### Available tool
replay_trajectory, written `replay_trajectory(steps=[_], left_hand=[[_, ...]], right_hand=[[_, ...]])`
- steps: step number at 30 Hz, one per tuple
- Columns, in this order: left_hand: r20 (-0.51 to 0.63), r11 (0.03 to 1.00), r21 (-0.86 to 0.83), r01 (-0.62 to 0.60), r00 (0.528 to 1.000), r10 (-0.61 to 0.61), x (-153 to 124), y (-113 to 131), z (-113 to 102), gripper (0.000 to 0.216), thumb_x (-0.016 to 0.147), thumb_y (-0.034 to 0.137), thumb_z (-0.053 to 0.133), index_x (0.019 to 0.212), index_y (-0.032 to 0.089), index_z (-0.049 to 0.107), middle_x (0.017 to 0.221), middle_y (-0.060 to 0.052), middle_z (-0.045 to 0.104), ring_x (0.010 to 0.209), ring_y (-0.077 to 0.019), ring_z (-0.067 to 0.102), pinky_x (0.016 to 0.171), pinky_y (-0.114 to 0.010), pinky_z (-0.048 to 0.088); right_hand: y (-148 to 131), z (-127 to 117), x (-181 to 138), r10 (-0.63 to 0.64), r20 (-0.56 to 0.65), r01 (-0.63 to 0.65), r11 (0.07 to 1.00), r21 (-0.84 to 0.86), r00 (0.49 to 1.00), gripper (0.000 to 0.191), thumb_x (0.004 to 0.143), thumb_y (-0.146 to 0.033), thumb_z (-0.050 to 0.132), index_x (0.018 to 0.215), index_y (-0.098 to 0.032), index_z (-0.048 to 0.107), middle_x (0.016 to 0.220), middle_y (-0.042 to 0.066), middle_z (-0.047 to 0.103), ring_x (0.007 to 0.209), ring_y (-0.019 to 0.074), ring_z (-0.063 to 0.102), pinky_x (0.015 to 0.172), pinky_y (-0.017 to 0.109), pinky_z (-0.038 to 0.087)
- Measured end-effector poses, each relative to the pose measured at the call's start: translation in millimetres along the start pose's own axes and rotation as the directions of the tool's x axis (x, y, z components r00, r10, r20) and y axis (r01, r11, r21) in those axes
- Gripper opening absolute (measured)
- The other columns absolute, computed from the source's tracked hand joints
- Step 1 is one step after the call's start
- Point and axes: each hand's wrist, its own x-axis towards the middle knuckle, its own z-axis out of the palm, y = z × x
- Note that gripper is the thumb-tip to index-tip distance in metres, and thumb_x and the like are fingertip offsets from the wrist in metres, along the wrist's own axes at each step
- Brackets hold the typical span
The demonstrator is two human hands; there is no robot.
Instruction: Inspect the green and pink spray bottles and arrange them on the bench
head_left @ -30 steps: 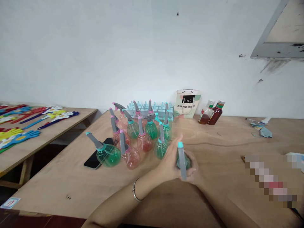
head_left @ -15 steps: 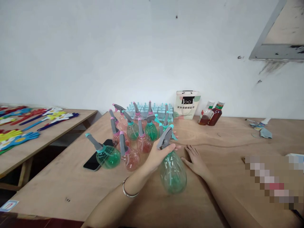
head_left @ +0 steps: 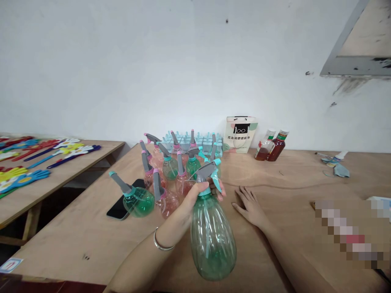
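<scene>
My left hand (head_left: 198,199) is closed round the neck of a clear green spray bottle (head_left: 214,240) with a grey and turquoise trigger head. The bottle tilts, its base toward me and its nozzle pointing right. To its right, my right hand (head_left: 251,206) rests on the wooden table (head_left: 293,236) with fingers apart, holding nothing. Left of the held bottle stand several pink and green spray bottles; the nearest are a pink spray bottle (head_left: 168,203) and a green spray bottle (head_left: 141,202). Part of the group is hidden behind my left hand.
A black phone (head_left: 117,206) lies beside the green bottle. Behind the group are light-blue moulds (head_left: 183,142), a paper bag (head_left: 240,136) and two sauce bottles (head_left: 276,146). Colourful hand-shaped clappers (head_left: 27,179) cover another table at left. A blurred patch (head_left: 351,232) lies at right.
My left hand has drawn the green spray bottle nearer to me and turned it, so the trigger and nozzle now face right. My right hand has hardly moved.
</scene>
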Motion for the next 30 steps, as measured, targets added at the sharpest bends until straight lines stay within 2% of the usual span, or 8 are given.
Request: replay_trajectory(steps=[3,7,12,15,19,21,25,30], left_hand=[[-0.005,0.999,-0.044,0.006,1.000,-0.006,0.7,-0.4,-3.7,0.041,0.070,0.054,0.065,0.083,0.015,0.068,0.083,-0.011,0.072,0.087,-0.0282,0.069,0.075,-0.035,0.055],[0.043,0.991,-0.134,-0.002,0.999,0.008,5.0,-4.6,-6.1,0.047,0.069,0.060,0.065,0.085,0.017,0.068,0.082,-0.010,0.072,0.093,-0.0322,0.069,0.083,-0.044,0.056],[-0.040,0.992,-0.097,-0.084,0.996,0.080,4.7,-3.2,-3.5,0.032,0.076,0.048,0.063,0.079,0.017,0.068,0.080,-0.007,0.071,0.097,-0.0289,0.069,0.097,-0.046,0.052],[-0.012,0.990,-0.122,-0.077,0.997,0.076,7.5,-4.5,-5.9,0.034,0.070,0.052,0.066,0.073,0.018,0.067,0.079,-0.008,0.071,0.097,-0.0316,0.069,0.094,-0.048,0.054],[0.039,0.989,-0.144,-0.040,0.998,0.046,10.7,-8.4,-8.9,0.045,0.064,0.060,0.071,0.081,0.019,0.068,0.090,-0.010,0.072,0.099,-0.0333,0.068,0.088,-0.049,0.055],[0.038,0.992,-0.119,-0.047,0.998,0.052,10.6,-10.2,-9.8,0.045,0.065,0.059,0.071,0.085,0.018,0.068,0.091,-0.009,0.071,0.095,-0.0301,0.068,0.086,-0.045,0.056],[-0.029,0.999,-0.031,-0.035,0.999,0.034,11.8,-14.9,-12.2,0.035,0.069,0.052,0.068,0.075,0.017,0.065,0.074,-0.005,0.067,0.077,-0.0220,0.066,0.078,-0.036,0.055],[0.095,0.998,0.042,0.041,0.994,-0.045,16.6,-19.5,-6.6,0.041,0.066,0.056,0.072,0.080,0.018,0.066,0.080,-0.007,0.069,0.087,-0.0245,0.067,0.088,-0.040,0.051]], right_hand=[[-1.7,-1.5,-0.1,0.009,0.017,-0.008,1.000,-0.023,1.000,0.061,0.091,-0.055,0.051,0.141,-0.020,0.053,0.156,0.016,0.040,0.147,0.0363,0.031,0.118,0.061,0.025],[-7.7,-6.8,-0.2,0.028,0.073,-0.021,0.996,-0.090,0.997,0.064,0.092,-0.054,0.049,0.144,-0.015,0.050,0.158,0.017,0.036,0.148,0.0357,0.028,0.119,0.059,0.024],[-12.4,-11.3,0.4,0.046,0.115,-0.030,0.990,-0.141,0.992,0.065,0.094,-0.053,0.046,0.145,-0.013,0.048,0.159,0.017,0.033,0.149,0.0353,0.026,0.121,0.057,0.023],[-10.0,-9.2,0.6,0.038,0.105,-0.022,0.989,-0.148,0.994,0.064,0.094,-0.054,0.046,0.145,-0.014,0.048,0.159,0.016,0.034,0.149,0.0354,0.028,0.120,0.057,0.024],[-6.8,-6.2,0.2,0.026,0.081,-0.014,0.990,-0.143,0.996,0.064,0.094,-0.055,0.047,0.145,-0.016,0.048,0.158,0.016,0.036,0.149,0.0346,0.028,0.119,0.057,0.026],[-6.9,-6.5,0.0,0.027,0.086,-0.015,0.990,-0.140,0.996,0.065,0.094,-0.055,0.046,0.145,-0.016,0.047,0.158,0.016,0.036,0.149,0.0346,0.028,0.119,0.057,0.025],[-7.8,-7.8,0.0,0.024,0.095,-0.011,0.991,-0.132,0.995,0.065,0.094,-0.055,0.045,0.145,-0.014,0.048,0.158,0.017,0.035,0.149,0.0347,0.028,0.120,0.056,0.024],[-5.9,-5.9,0.4,0.009,0.079,0.000,0.992,-0.122,0.997,0.065,0.093,-0.055,0.047,0.144,-0.015,0.048,0.157,0.017,0.037,0.149,0.0348,0.028,0.119,0.058,0.025]])
